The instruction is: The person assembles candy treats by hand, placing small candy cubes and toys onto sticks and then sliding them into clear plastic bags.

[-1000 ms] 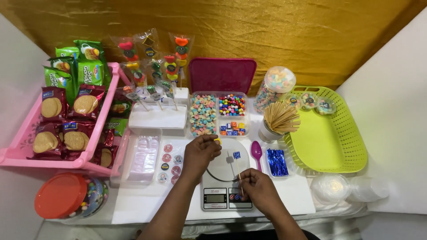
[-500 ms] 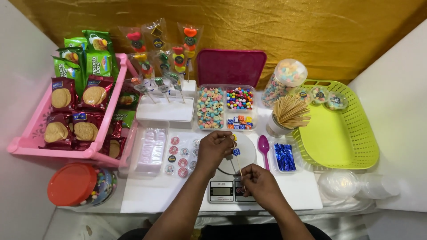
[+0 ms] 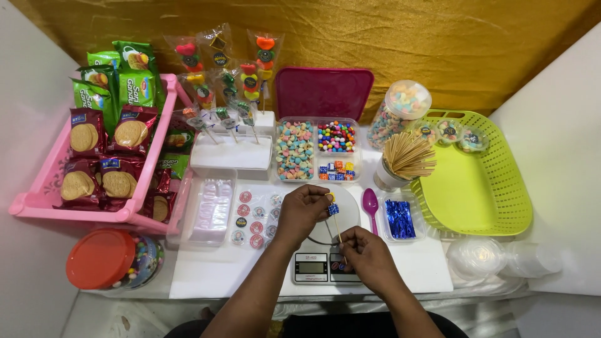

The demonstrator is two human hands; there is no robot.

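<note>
My right hand (image 3: 368, 255) pinches the lower end of a thin wooden skewer (image 3: 337, 226) held upright-tilted over a white kitchen scale (image 3: 322, 241). A blue wrapped candy cube (image 3: 332, 209) sits near the skewer's top. My left hand (image 3: 302, 211) grips a small yellow candy (image 3: 330, 198) at the skewer's tip, fingers closed around it and touching the blue cube.
Behind the scale stands a clear divided box of candies (image 3: 319, 150), a cup of skewers (image 3: 404, 159), a candy jar (image 3: 399, 112) and a lime basket (image 3: 476, 178). A purple spoon (image 3: 370, 205), blue twist ties (image 3: 398, 219), round stickers (image 3: 250, 216) and a pink biscuit tray (image 3: 87, 169) flank it.
My left hand brought the yellow candy down onto the skewer tip next to the blue cube. The right hand and skewer rose slightly. The camera view shifted a little.
</note>
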